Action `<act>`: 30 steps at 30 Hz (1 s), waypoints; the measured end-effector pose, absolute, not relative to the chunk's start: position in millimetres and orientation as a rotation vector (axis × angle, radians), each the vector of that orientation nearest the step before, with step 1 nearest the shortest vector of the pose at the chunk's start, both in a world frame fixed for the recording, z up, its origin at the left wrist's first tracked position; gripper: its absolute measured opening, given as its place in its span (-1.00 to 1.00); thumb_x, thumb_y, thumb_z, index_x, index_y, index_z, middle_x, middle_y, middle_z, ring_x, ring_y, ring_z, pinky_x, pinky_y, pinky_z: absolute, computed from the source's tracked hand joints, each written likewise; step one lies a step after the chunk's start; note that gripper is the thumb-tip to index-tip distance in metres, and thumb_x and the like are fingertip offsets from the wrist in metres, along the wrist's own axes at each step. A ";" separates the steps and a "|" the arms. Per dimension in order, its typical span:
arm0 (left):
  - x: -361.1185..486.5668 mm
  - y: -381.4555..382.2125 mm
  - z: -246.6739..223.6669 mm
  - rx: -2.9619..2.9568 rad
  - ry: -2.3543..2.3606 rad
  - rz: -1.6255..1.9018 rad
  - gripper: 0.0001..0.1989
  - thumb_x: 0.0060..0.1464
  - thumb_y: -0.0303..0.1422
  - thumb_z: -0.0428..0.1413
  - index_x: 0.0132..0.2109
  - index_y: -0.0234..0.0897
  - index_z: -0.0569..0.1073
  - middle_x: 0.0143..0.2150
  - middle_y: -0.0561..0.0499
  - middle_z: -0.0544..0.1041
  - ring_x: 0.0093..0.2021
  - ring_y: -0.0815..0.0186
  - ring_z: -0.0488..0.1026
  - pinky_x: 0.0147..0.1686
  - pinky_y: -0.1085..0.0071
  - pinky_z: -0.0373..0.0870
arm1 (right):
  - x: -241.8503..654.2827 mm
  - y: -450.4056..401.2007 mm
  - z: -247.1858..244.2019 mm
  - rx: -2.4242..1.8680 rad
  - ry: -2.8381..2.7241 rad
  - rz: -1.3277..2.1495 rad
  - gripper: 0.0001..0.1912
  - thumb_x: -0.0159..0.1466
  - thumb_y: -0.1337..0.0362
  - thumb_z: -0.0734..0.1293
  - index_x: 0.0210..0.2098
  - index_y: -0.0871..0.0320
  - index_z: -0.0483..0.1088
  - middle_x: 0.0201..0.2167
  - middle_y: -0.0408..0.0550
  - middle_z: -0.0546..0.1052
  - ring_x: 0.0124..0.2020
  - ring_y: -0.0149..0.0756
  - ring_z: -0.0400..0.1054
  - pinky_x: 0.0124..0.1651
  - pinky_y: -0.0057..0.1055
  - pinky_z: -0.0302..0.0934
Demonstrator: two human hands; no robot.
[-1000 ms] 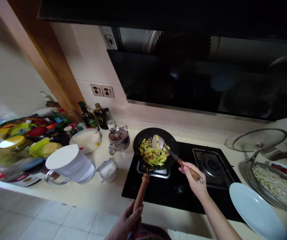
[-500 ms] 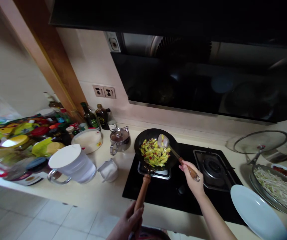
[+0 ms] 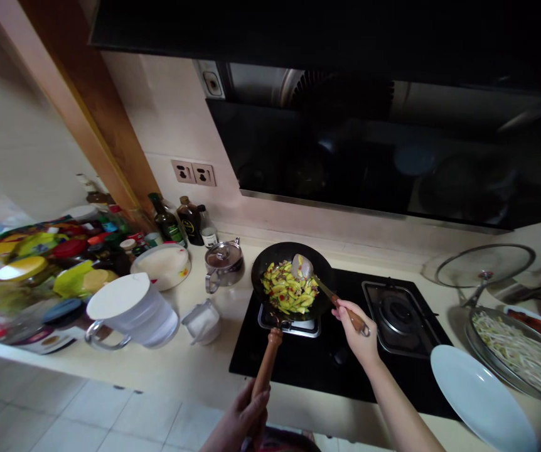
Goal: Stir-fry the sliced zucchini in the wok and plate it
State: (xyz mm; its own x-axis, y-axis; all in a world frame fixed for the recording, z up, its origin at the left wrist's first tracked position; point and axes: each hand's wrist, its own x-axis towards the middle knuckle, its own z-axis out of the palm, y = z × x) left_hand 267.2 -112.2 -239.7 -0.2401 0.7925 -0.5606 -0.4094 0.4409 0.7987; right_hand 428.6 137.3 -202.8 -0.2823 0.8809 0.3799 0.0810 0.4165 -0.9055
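A black wok point(image 3: 315, 260) sits on the left burner of the black gas hob point(image 3: 289, 361). In it lie sliced yellow-green vegetables point(image 3: 282, 290) with small red bits. My left hand point(image 3: 245, 411) is wrapped round the wok's long wooden handle point(image 3: 267, 364), near its end. My right hand point(image 3: 358, 333) grips the wooden handle of a metal spatula point(image 3: 324, 290). The spatula's blade rests on the right upper side of the vegetables, inside the wok.
Right of the hob are a white oval plate point(image 3: 482, 395), a pan of bean sprouts point(image 3: 518, 351) and a glass lid point(image 3: 487, 273). To the left stand a water pitcher point(image 3: 132, 311), a small steel pot point(image 3: 223, 263), bottles point(image 3: 167, 220) and several jars. A range hood point(image 3: 346, 163) hangs above.
The spatula blade has shifted slightly left over the vegetables, with my right hand moving along. My left hand keeps its hold on the wok handle. The whole view has shifted slightly.
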 end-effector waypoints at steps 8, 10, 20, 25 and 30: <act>265.8 -111.3 -250.3 0.398 1.379 1.199 -0.31 -0.14 0.19 0.09 -0.06 -0.28 0.28 -0.64 0.18 0.34 -0.75 0.48 0.23 -0.77 0.60 0.00 | 440.9 126.5 -198.0 -0.855 -1.670 0.993 -0.74 0.22 0.16 0.32 -0.15 0.15 0.47 -0.18 0.07 0.57 -0.28 -0.13 0.53 -0.16 -0.15 0.45; 265.3 -111.2 -252.1 0.417 1.380 1.192 -0.34 -0.10 0.17 0.08 -0.06 -0.29 0.28 -0.68 0.19 0.31 -0.76 0.50 0.19 -0.76 0.61 -0.02 | 445.4 117.9 -192.1 -0.810 -1.748 0.923 -0.76 0.23 0.21 0.32 -0.14 0.12 0.48 -0.18 0.05 0.57 -0.27 -0.14 0.53 -0.14 -0.17 0.45; 267.2 -112.9 -232.3 0.391 1.422 1.133 -0.32 -0.13 0.19 0.09 -0.05 -0.26 0.26 -0.67 0.21 0.29 -0.74 0.48 0.19 -0.78 0.60 -0.02 | 495.2 75.8 -194.0 -0.652 -1.964 0.649 -0.74 0.24 0.43 0.28 -0.11 0.08 0.46 -0.20 0.02 0.56 -0.19 -0.19 0.49 -0.15 -0.26 0.43; 269.1 -112.5 -222.9 0.391 1.429 1.163 -0.29 -0.16 0.20 0.10 -0.05 -0.29 0.27 -0.64 0.21 0.28 -0.73 0.49 0.18 -0.79 0.58 0.02 | 493.7 50.5 -179.3 -0.544 -2.016 0.568 -0.61 0.20 0.52 0.28 -0.04 0.06 0.44 -0.07 0.07 0.51 -0.10 -0.16 0.47 -0.08 -0.29 0.41; 268.8 -112.5 -223.5 0.392 1.418 1.166 -0.30 -0.17 0.21 0.09 -0.08 -0.28 0.27 -0.64 0.22 0.27 -0.74 0.49 0.19 -0.79 0.58 0.01 | 490.9 51.1 -168.0 -0.492 -2.068 0.554 -0.61 0.19 0.55 0.27 -0.06 0.07 0.44 -0.08 0.06 0.49 -0.11 -0.20 0.47 -0.08 -0.36 0.39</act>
